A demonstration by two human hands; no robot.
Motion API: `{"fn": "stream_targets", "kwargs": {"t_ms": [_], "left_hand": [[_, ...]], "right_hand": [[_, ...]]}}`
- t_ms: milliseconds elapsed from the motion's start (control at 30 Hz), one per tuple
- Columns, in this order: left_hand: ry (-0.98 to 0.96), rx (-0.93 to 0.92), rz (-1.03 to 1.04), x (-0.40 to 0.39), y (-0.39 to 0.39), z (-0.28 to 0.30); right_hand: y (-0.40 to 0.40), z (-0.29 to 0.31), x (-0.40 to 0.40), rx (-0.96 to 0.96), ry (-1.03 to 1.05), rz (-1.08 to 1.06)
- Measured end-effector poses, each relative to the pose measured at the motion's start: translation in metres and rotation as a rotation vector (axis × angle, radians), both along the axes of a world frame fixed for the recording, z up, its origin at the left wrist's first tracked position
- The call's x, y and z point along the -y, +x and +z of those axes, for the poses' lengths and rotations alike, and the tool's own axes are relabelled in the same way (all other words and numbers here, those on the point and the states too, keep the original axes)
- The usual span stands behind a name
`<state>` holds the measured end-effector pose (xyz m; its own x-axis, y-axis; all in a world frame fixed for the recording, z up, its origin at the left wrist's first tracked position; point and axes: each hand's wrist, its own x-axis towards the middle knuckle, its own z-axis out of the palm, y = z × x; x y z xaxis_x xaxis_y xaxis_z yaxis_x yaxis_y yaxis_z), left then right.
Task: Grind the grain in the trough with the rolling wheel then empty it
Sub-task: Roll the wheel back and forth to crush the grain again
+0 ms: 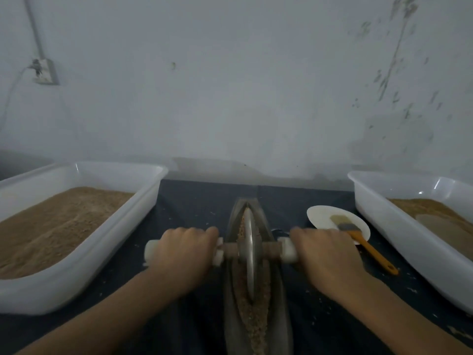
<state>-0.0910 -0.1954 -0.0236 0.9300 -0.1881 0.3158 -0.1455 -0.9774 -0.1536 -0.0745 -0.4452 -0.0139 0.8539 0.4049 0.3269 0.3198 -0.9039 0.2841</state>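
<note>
Rolling wheel point(248, 254) sits on edge in the trough point(231, 280) at centre w/ grain point(256, 319); left hand point(183, 252) & right hand point(323, 252) both curled round axle ends. Looks heavy, stiff metal; prob tips sideways, so hold both ends level

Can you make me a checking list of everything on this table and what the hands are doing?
Surface: dark blue cloth-covered table, scattered with pale specks.
Job's things: long grey metal trough holding brown grain; round metal rolling wheel standing upright in it on a wooden axle with white handle ends.
Clutter: small white round plate with an orange-handled brush lying across it; two white plastic tubs, left and right, both holding brown meal.
Grippers: left hand grips the left handle; right hand grips the right handle.
Cables: pale cord from a wall socket.
Surroundings: stained grey wall.
</note>
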Motion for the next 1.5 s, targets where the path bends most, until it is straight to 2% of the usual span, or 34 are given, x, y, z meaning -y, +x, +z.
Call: {"fn": "stream_targets", "kwargs": {"t_ms": [167, 300, 367, 500, 633, 700, 833, 1033, 1167, 1267, 1400, 1500], "left_hand": [[-0.036, 0.115, 0.0, -0.008, 0.072, -0.008], [-0.021, 0.124, 0.001, -0.007, 0.083, -0.006], [-0.023, 0.096, -0.01, -0.005, 0.069, -0.002], [0.0, 0.003, -0.054, 0.0, 0.014, 0.006], [0.118, 0.183, -0.239, 0.001, -0.042, 0.015], [0.139, 0.192, -0.234, 0.0, -0.05, 0.02], [0.156, 0.154, -0.09, 0.003, -0.019, 0.008], [0.087, 0.135, -0.07, 0.0, 0.072, 0.006], [0.043, 0.077, -0.036, -0.004, 0.092, 0.011], [0.07, 0.039, -0.043, -0.001, 0.069, 0.011], [0.071, -0.052, -0.106, -0.007, -0.002, 0.011], [0.084, -0.087, -0.136, -0.007, -0.051, 0.026]], "right_hand": [[0.07, 0.005, -0.015, 0.115, 0.02, -0.039], [0.08, 0.004, -0.016, 0.121, 0.007, -0.06], [0.064, 0.001, -0.013, 0.105, 0.028, -0.038], [0.003, -0.004, 0.008, -0.044, 0.058, 0.045], [-0.058, 0.001, 0.026, 0.053, 0.16, 0.167], [-0.064, 0.003, 0.027, 0.016, 0.129, 0.146], [-0.032, -0.006, 0.019, -0.127, 0.088, -0.01], [0.06, -0.01, 0.0, 0.028, 0.084, -0.042], [0.087, 0.002, -0.011, 0.108, 0.038, -0.051], [0.064, 0.0, -0.007, 0.07, 0.07, -0.012], [-0.013, -0.002, 0.014, -0.026, 0.067, 0.108], [-0.061, 0.012, 0.027, 0.094, 0.091, 0.225]]}}
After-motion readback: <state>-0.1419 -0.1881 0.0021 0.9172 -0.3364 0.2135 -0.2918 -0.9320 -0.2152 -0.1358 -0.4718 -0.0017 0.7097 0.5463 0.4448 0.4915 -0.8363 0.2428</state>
